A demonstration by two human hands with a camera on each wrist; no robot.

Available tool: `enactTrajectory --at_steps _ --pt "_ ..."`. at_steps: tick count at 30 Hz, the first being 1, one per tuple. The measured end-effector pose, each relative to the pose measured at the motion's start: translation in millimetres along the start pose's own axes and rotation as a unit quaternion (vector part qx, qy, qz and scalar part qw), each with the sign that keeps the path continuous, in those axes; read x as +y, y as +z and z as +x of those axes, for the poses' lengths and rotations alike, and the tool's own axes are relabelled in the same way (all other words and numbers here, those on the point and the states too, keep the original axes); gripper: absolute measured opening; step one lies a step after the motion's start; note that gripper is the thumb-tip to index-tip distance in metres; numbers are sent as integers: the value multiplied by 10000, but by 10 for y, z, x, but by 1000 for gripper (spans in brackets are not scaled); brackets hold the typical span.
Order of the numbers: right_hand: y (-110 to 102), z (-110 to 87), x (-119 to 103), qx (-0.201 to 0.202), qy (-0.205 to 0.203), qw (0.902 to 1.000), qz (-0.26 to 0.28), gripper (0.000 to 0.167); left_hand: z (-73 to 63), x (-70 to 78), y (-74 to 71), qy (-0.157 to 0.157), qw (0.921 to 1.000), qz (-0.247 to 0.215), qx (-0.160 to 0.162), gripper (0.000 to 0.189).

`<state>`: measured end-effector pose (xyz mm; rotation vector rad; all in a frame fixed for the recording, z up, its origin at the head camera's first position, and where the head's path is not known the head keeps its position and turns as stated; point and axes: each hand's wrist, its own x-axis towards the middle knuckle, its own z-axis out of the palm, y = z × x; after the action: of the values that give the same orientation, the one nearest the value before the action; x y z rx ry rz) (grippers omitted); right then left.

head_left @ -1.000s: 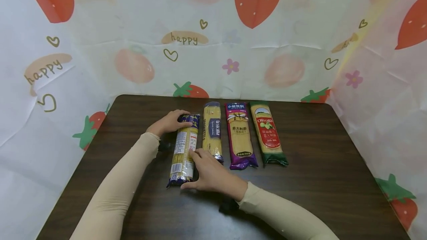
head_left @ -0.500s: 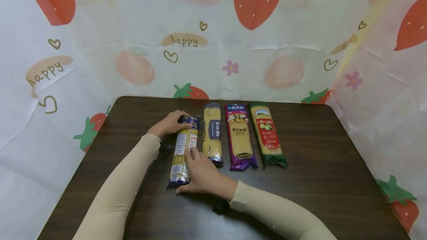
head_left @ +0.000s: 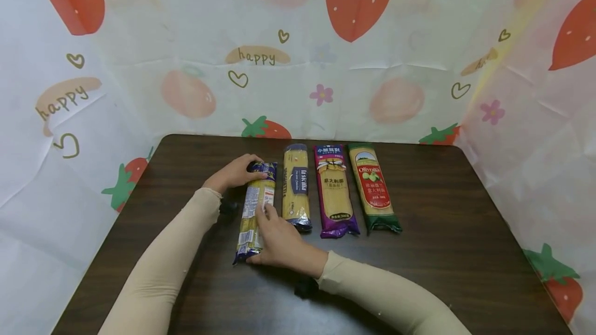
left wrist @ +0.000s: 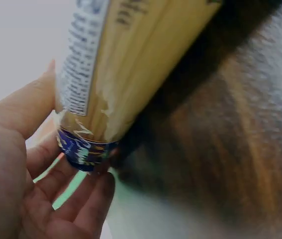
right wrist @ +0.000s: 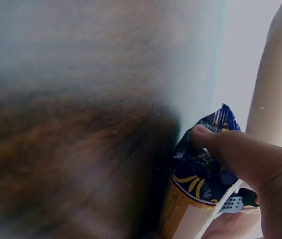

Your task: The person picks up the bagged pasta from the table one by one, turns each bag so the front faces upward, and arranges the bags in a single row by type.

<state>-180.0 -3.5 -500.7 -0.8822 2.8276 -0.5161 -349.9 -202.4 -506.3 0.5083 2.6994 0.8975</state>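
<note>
A clear and dark-blue pack of spaghetti [head_left: 253,201] lies at the left of a row, slightly slanted, its barcode and printed label facing up. My left hand [head_left: 234,173] holds its far end, thumb over the blue top. In the left wrist view the fingers of that hand [left wrist: 36,174] curve around the blue end of the pack [left wrist: 131,74]. My right hand [head_left: 286,244] grips the near end from the right. The right wrist view shows its thumb pressed on the crimped blue wrapper [right wrist: 200,174]; its other fingers are mostly hidden behind the pack.
To the right lie a yellow-and-blue spaghetti pack [head_left: 295,190], a purple-ended pasta pack [head_left: 336,190] and a green-ended pasta pack with a red label [head_left: 374,185]. The dark wooden table [head_left: 442,252] is bordered by a strawberry-print cloth [head_left: 288,92] behind and at both sides.
My right hand has moved left onto the near end of the spaghetti pack, its thumb and fingers closing in on it. The left hand stays at the far end; the other packs lie still.
</note>
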Motion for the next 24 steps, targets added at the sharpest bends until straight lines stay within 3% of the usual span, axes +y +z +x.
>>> enactTrajectory --at_steps 5,10,15,24 --pt "-36 -34 51 -97 -45 9983 575 126 -17 54 -45 12 10000 78 6 57" --pt "-52 -98 106 13 -166 9975 681 124 -15 103 -111 116 9998 -122 80 54" --pt "-86 -172 153 155 -270 9964 785 120 -9 163 -178 201 9988 -421 131 52" --pt "-279 -319 270 323 -524 9886 1375 119 -53 222 -256 47 9921 -1232 226 57"
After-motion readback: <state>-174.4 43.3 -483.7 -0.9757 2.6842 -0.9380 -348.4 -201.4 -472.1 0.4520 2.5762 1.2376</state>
